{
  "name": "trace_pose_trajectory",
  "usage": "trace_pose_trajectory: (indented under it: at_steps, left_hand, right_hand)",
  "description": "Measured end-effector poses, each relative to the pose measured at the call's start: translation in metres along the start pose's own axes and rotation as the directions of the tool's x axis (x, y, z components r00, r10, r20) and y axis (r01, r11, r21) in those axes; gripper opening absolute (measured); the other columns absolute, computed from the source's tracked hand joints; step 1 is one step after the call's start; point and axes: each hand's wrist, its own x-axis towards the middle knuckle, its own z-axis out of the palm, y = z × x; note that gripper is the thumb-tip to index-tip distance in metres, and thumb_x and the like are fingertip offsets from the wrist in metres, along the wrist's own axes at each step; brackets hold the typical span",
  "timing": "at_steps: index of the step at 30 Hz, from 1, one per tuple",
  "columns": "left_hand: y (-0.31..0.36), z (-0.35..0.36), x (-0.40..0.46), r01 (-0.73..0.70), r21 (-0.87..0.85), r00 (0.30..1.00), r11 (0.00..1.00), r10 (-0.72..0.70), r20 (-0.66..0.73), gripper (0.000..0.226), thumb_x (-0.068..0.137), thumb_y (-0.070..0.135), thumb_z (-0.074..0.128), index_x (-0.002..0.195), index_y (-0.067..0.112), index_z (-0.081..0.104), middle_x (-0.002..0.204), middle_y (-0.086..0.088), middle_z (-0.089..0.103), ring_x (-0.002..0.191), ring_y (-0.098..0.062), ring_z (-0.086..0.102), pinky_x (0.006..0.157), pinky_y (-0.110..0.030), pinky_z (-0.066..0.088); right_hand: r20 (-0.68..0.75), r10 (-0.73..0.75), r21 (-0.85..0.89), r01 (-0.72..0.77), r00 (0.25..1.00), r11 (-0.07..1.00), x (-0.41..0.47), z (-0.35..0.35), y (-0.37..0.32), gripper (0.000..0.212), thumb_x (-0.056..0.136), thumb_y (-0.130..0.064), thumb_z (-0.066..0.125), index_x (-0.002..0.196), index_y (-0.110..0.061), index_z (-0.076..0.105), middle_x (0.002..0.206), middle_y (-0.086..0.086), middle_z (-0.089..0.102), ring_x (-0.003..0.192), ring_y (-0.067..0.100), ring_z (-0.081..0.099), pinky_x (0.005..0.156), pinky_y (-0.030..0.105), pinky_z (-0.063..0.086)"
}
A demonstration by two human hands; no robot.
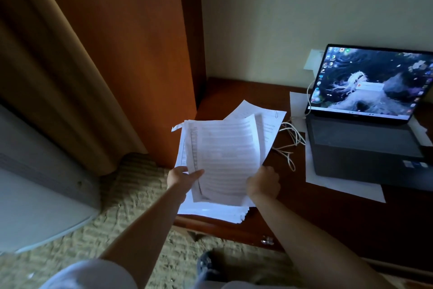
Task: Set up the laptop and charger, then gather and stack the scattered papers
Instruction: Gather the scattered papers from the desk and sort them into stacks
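Papers (225, 155): a sheaf of printed sheets held up over the left end of the desk (316, 213), gripped at its lower corners by both hands. Left hand (181, 177): thumb lies across the front of the lower left corner, fingers hidden behind the sheets, so a pinch grip on the sheaf. Right hand (263, 183): curled round the lower right edge, back of hand toward camera, fingertips out of sight behind the paper. Top sheet bows outward along its upper right edge; a torn or folded corner sticks out at the upper left. Print is blurred, not legible. Directly under the held sheaf, more white sheets (210, 211) lie on the desk near its front edge, edges uneven. Another sheet (271, 120) lies behind, partly covered by the sheaf. Right of these, a tangle of white charger cable (291, 138) rests on the desk and runs up beside the screen toward a white wall plate (312, 60). Laptop (365, 148): open, screen lit with a desktop wallpaper, sitting on further loose sheets (346, 185) at the desk's right side. Left of the desk: wooden panel (131, 54), tan curtain (58, 82), patterned carpet (131, 204).
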Motion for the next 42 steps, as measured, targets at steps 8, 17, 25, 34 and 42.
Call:
trace_pose_trajectory:
  at_steps: [8,17,25,34,42]
  left_hand:
    - [-0.004,0.0,0.005,0.086,-0.065,0.992,0.994,-0.092,-0.084,0.031,0.095,0.02,0.047,0.068,0.009,0.058,0.069,-0.01,0.05,0.064,-0.023,0.046,0.064,-0.029,0.037]
    - [-0.001,-0.007,0.008,0.08,-0.177,0.992,0.981,-0.095,-0.078,0.037,0.068,0.009,0.085,0.098,0.014,0.065,0.089,-0.008,0.067,0.081,-0.028,0.068,0.078,-0.042,0.059]
    - [-0.005,0.003,0.008,0.131,-0.269,0.981,0.954,-0.164,-0.102,0.019,0.089,0.017,0.062,0.093,0.0,0.072,0.065,-0.003,0.059,0.065,-0.021,0.053,0.061,-0.028,0.044]
    - [0.001,-0.001,0.012,0.181,-0.252,0.983,0.951,-0.185,0.007,0.032,0.078,-0.007,0.069,0.108,0.002,0.066,0.097,-0.015,0.07,0.088,-0.033,0.068,0.078,-0.039,0.058]
    - [0.011,-0.01,0.007,0.051,0.023,0.984,0.998,-0.046,-0.17,0.017,0.073,0.011,0.08,0.087,0.011,0.07,0.078,-0.004,0.063,0.072,-0.021,0.06,0.062,-0.025,0.048]
  right_hand:
    - [-0.278,0.008,0.374,0.101,0.961,0.922,0.003,-0.003,0.007,0.02,0.093,-0.004,0.041,0.109,-0.007,0.051,0.109,0.014,0.061,0.097,0.036,0.059,0.067,0.036,0.039]
    - [0.092,0.059,0.296,-0.084,0.994,0.952,0.015,0.005,0.016,0.032,0.088,-0.004,0.039,0.116,-0.004,0.056,0.119,0.016,0.057,0.105,0.036,0.057,0.078,0.039,0.049]
    - [-0.04,0.045,0.245,-0.034,0.998,0.969,0.012,0.011,0.003,0.016,0.087,-0.004,0.043,0.088,-0.005,0.059,0.099,0.013,0.059,0.089,0.032,0.057,0.07,0.036,0.045]
    - [-0.306,-0.073,0.422,0.204,0.949,0.883,0.0,0.009,-0.005,0.035,0.093,0.003,0.042,0.125,-0.002,0.056,0.128,0.015,0.054,0.113,0.037,0.056,0.085,0.039,0.047]
    - [0.155,-0.068,0.435,-0.006,0.985,0.9,0.014,-0.007,0.012,0.05,0.085,-0.003,0.039,0.132,-0.02,0.047,0.124,0.006,0.058,0.104,0.032,0.059,0.075,0.035,0.047]
